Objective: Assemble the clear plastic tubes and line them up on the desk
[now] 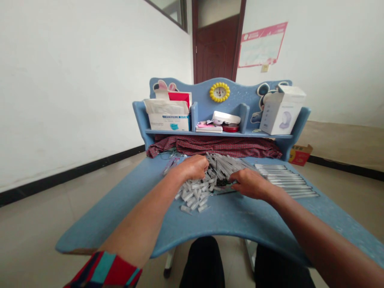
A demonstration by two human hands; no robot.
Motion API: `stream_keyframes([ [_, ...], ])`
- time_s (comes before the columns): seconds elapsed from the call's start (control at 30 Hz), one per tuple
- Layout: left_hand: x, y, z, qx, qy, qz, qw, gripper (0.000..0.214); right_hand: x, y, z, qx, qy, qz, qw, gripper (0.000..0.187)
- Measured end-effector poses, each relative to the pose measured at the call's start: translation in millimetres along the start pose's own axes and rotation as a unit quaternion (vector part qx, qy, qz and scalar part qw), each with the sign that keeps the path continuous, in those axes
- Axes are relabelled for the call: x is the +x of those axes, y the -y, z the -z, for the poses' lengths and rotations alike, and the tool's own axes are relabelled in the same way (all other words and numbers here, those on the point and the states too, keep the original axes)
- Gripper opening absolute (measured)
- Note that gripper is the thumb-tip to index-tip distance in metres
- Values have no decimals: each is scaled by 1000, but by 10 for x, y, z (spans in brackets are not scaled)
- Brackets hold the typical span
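A heap of small clear plastic tubes and caps [199, 192] lies in the middle of the blue desk [120, 204]. My left hand [193, 167] rests on the heap's left side with fingers curled down into the pieces. My right hand [250, 183] sits on the heap's right side, fingers closed near a thin dark rod [223, 193] and some small black parts; what each hand grips is hidden. A neat row of finished clear tubes [285, 180] lies to the right of my right hand.
A red checked cloth [216, 145] lies under the desk's shelf. The shelf holds a mask box [169, 116], papers and a red tin [230, 128], and a white carton [282, 110]. A yellow clock [219, 92] is on the backboard. A red cardboard box [300, 154] sits on the floor.
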State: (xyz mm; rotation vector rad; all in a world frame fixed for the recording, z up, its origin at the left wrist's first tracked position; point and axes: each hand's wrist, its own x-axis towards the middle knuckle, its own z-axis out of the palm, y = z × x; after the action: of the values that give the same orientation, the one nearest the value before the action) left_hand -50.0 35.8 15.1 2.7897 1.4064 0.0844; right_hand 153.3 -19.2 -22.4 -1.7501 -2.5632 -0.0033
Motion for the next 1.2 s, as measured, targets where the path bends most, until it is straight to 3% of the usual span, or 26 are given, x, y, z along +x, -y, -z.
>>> stream_keyframes([
  [0.2,-43,-96,42,65,34,11,997,5,49,69,-48,1,6,10,1000,20],
  [0.77,-15,-116,-2,126,45,15,991,27,45,-30,-160,28,-20,-7,999,22],
  [0.93,-28,-79,13,97,26,-8,995,25,52,-34,-109,29,-58,-29,997,25],
  [1.2,-9,-29,59,-1,3,-42,999,12,74,-55,-11,-5,-57,-53,997,27],
])
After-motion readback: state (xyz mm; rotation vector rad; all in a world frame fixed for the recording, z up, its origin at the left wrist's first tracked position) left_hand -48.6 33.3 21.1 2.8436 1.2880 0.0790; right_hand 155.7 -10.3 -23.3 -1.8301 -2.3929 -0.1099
